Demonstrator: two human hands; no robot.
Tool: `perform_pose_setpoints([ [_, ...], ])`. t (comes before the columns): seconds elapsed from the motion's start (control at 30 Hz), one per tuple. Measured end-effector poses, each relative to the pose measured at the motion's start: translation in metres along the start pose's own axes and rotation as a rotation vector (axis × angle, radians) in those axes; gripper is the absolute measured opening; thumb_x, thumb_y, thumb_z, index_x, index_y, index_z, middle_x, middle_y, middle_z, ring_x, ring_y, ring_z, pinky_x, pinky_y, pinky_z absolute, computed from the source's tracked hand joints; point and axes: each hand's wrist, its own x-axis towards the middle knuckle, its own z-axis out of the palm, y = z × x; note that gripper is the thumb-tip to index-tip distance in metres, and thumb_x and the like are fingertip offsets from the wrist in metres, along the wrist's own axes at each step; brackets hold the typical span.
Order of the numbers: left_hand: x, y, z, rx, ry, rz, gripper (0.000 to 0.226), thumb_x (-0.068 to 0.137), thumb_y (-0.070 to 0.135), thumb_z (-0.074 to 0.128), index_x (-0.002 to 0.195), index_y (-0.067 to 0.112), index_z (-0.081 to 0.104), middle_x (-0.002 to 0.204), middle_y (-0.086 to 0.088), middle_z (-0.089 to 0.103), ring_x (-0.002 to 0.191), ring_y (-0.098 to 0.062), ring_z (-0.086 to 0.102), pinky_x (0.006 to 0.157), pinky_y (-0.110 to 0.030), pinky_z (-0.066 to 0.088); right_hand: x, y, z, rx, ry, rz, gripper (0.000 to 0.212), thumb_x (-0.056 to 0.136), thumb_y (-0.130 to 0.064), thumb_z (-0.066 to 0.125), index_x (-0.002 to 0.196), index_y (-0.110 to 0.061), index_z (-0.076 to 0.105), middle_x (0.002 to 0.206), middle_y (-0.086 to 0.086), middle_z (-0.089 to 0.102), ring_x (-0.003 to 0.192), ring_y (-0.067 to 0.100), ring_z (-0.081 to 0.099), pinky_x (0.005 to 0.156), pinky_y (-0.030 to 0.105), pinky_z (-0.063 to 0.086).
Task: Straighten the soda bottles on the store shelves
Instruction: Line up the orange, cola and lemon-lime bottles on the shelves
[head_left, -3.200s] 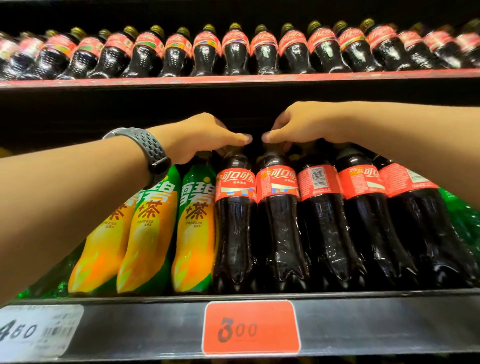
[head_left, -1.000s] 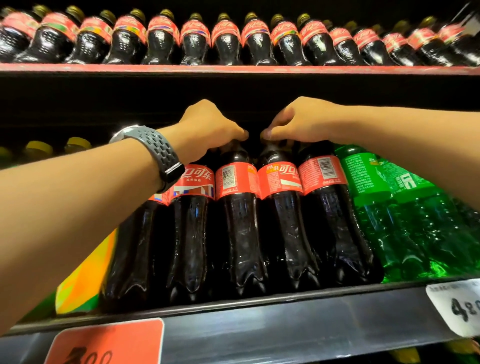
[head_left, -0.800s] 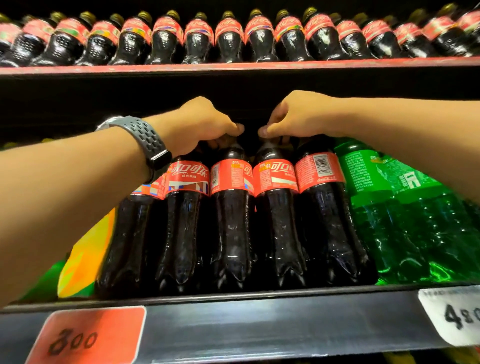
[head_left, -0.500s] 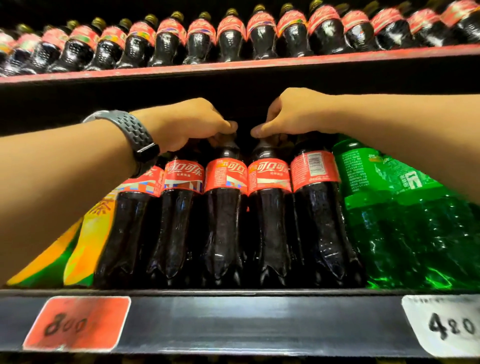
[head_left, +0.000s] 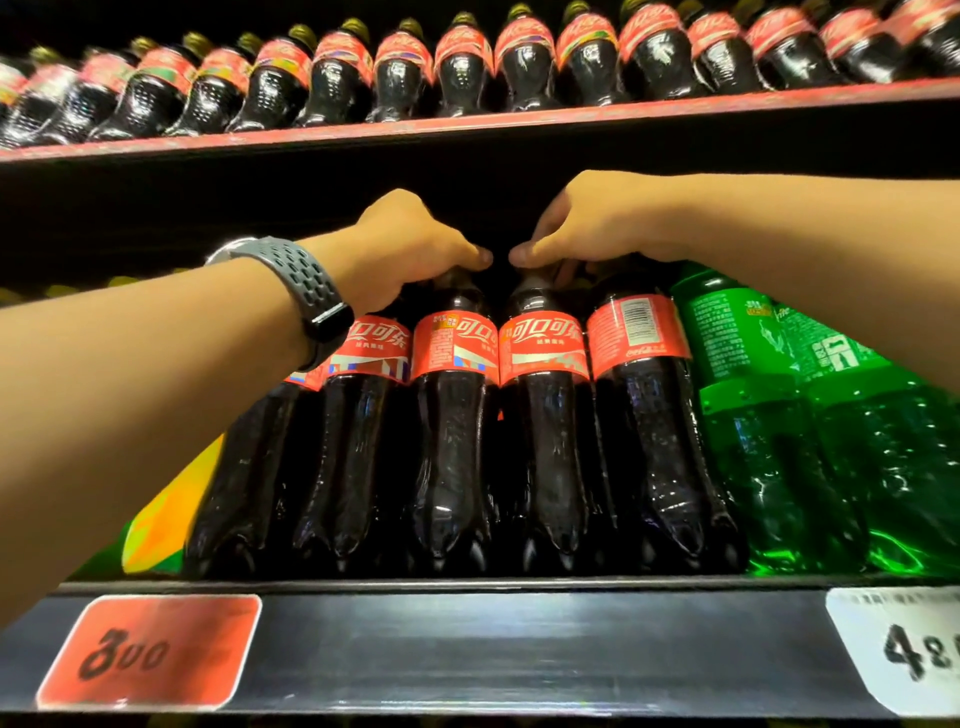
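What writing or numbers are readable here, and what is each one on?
"可口可乐": red label of the cola bottle under the right hand; also on its neighbours to the left.
"300", smudged: red price tag on the shelf edge.
"48", cut off by the frame: white price tag.
Barcode digits and small print on the cola and green bottles: too small to read.
Upper-shelf labels: too blurred.

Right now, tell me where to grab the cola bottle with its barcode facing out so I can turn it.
Grip the barcode-out cola bottle at its cap and neck, from above and the front. Neighbours flank its body on both sides: a cola bottle and a green soda bottle. The right hand already hovers there.
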Motion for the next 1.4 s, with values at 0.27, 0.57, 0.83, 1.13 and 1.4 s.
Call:
perform_pose_setpoints([
  [0.27, 0.001, 0.001, -0.002, -0.070, -0.042, -0.011, 0.035, 0.069, 0.026, 0.083, 0.094, 0.006, 0.070, 0.088, -0.010, 0.072, 0.080, -0.024, 0.069, 0.075, -0.033, 0.055, 0.000, 0.001, 0.000, 0.035, 0.032, 0.008, 0.031, 0.074, -0.047, 0.075, 0.081, -0.017, 0.073, 0.060, -0.009, 0.069, 0.052, 0.003, 0.064, 0.047, 0.016, 0.044],
  [0.57, 0.002, 0.002, -0.007, -0.009, -0.073, 0.015, 0.029, 0.078, 0.029, 0.077, 0.097, 0.008, 0.071, 0.089, -0.007, 0.071, 0.080, -0.020, 0.066, 0.072, -0.027, 0.050, 0.001, -0.001, -0.001, -0.025, 0.038, 0.014, 0.036, 0.074, -0.051, 0.074, 0.082, -0.016, 0.074, 0.066, -0.005, 0.071, 0.053, 0.004, 0.064, 0.045, 0.016, 0.043],
  [0.83, 0.001, -0.001, -0.004, 0.134, -0.019, 0.060, 0.028, 0.077, 0.040, 0.072, 0.092, 0.016, 0.071, 0.088, 0.000, 0.069, 0.081, -0.015, 0.063, 0.067, -0.026, 0.047, -0.002, -0.004, -0.003, -0.069, 0.023, 0.014, 0.040, 0.075, -0.055, 0.071, 0.088, -0.017, 0.074, 0.070, -0.005, 0.070, 0.061, 0.006, 0.064, 0.051, 0.019, 0.045],
  [1.13, 0.001, 0.037, 0.030, 0.217, -0.010, 0.285, 0.014, 0.075, 0.034, 0.066, 0.084, 0.024, 0.072, 0.083, 0.005, 0.070, 0.082, -0.014, 0.064, 0.069, -0.024, 0.046, -0.025, 0.034, -0.044, -0.214, 0.153, 0.050, 0.035, 0.085, -0.050, 0.059, 0.099, -0.020, 0.072, 0.098, 0.002, 0.067, 0.093, 0.021, 0.060, 0.076, 0.028, 0.044],
  [1.4, -0.002, 0.066, 0.068, 0.030, -0.149, 0.207, 0.028, 0.083, 0.037, 0.058, 0.079, 0.014, 0.072, 0.072, 0.001, 0.073, 0.076, -0.019, 0.070, 0.066, -0.027, 0.052, -0.047, 0.068, -0.066, -0.259, 0.089, 0.067, 0.028, 0.087, -0.036, 0.061, 0.110, -0.022, 0.070, 0.112, -0.001, 0.066, 0.102, 0.017, 0.057, 0.082, 0.025, 0.041],
])
